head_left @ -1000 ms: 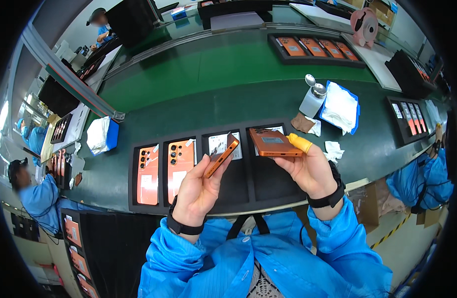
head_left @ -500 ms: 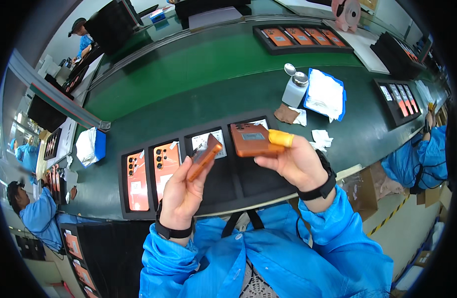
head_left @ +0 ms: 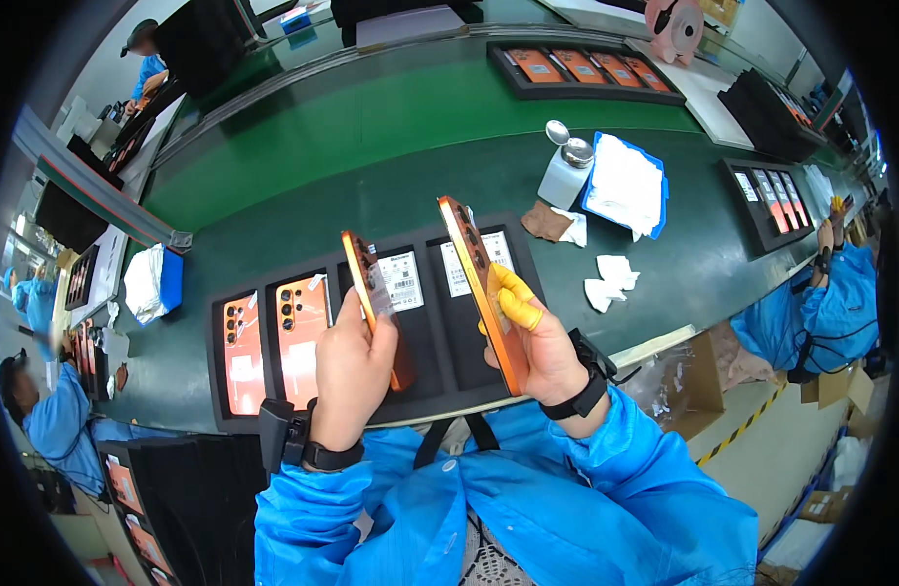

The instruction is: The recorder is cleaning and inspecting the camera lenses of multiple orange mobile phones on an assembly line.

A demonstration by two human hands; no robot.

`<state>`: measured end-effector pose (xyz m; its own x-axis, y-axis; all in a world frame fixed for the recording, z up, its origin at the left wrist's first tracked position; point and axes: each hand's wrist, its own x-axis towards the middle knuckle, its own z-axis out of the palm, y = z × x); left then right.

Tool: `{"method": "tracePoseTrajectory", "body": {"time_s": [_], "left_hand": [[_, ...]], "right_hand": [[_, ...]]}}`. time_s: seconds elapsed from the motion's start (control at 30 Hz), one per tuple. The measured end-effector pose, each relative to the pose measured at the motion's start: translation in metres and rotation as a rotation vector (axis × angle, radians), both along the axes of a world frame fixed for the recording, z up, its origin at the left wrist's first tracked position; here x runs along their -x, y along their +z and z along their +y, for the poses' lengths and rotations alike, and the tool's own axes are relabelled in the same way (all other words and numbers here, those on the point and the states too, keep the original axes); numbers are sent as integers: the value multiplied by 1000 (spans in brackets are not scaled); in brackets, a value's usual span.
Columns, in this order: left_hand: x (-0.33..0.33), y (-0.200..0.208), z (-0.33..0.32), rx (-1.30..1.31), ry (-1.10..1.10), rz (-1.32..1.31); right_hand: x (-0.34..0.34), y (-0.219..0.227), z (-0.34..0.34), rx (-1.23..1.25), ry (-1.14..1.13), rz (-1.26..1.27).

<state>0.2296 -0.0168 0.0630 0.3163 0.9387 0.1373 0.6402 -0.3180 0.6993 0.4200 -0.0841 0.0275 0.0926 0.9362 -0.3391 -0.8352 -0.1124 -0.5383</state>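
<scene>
My left hand (head_left: pixel 355 366) is closed round an orange smartphone (head_left: pixel 368 288), held tilted nearly on edge above the tray. In my right hand (head_left: pixel 537 356) is a second orange smartphone (head_left: pixel 485 298), also turned edge-on; yellow finger cots cover some of the fingers. Below both hands lies a black foam tray (head_left: pixel 425 376) with several slots. Its two left slots each hold an orange phone, one at the far left (head_left: pixel 242 356) and one beside it (head_left: pixel 299 337). White labels (head_left: pixel 400 280) show in the right-hand slots, behind the held phones.
Beyond the tray stand a pump bottle (head_left: pixel 566 174), a blue bin of white wipes (head_left: pixel 625 186), a brown cloth (head_left: pixel 545 222) and crumpled wipes (head_left: pixel 610 281). Another wipe bin (head_left: pixel 154 283) is at left. Filled phone trays (head_left: pixel 586 73) lie farther off. Co-workers in blue sit at both sides.
Both phones have turned from showing their backs or lying slanted to standing edge-on and upright. My right hand has moved slightly left and down; the view has shifted a little.
</scene>
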Motion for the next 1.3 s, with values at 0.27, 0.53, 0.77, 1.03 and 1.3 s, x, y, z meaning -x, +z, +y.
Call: {"method": "tracePoseTrajectory", "body": {"time_s": [0.27,0.53,0.77,1.03,1.3], "left_hand": [[-5,-7,2,127,34,-208],[2,-12,23,24,34,11],[18,-23,5,-237,51,-480],[22,-22,-2,-328,-3,-496],[9,-63,51,346,56,-582]], "right_hand": [[4,-4,1,-50,68,57],[2,-7,0,-74,77,-14],[-2,-10,-16,-385,-341,-798],[-11,-8,-21,-525,-354,-969],[-15,-21,37,-10,-104,-1594]]}}
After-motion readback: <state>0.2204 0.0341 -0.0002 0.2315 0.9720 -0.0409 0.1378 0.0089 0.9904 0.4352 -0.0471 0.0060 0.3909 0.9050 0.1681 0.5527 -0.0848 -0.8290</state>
